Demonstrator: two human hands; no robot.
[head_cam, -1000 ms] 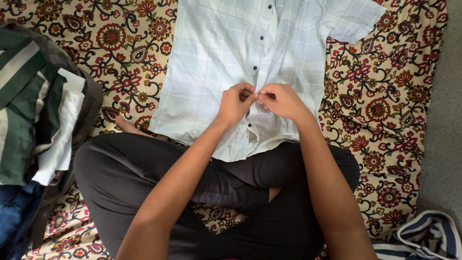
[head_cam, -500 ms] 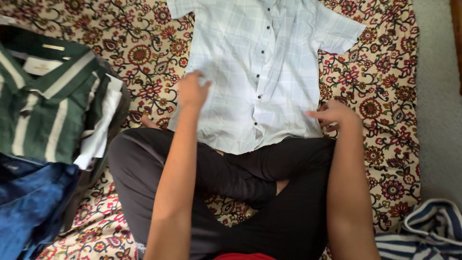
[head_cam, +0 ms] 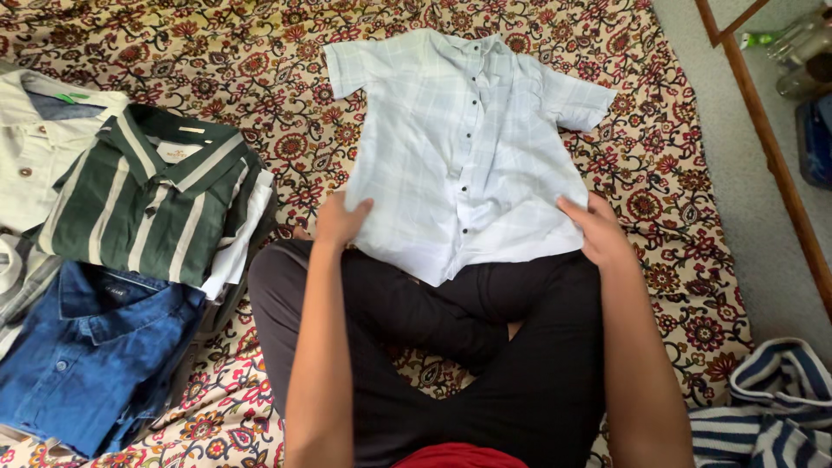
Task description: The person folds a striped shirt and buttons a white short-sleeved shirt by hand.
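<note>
A pale checked short-sleeved shirt (head_cam: 459,147) with dark buttons lies flat, front up, on a floral patterned cloth (head_cam: 217,52). Its lower hem rests over my crossed legs in dark trousers (head_cam: 451,347). My left hand (head_cam: 338,219) grips the shirt's lower left edge, thumb on top of the fabric. At the shirt's lower right edge my right hand (head_cam: 592,227) holds the hem in the same way.
To the left lie folded shirts: a green striped one (head_cam: 143,204), a blue denim one (head_cam: 87,355) and a cream one (head_cam: 35,147). A blue-and-white striped garment (head_cam: 763,407) is bunched at bottom right. A wooden frame (head_cam: 771,147) crosses grey floor at right.
Both hands left the button placket at the shirt's middle and spread apart to its lower left and right edges. The view has pulled back, showing the whole shirt and more folded clothes.
</note>
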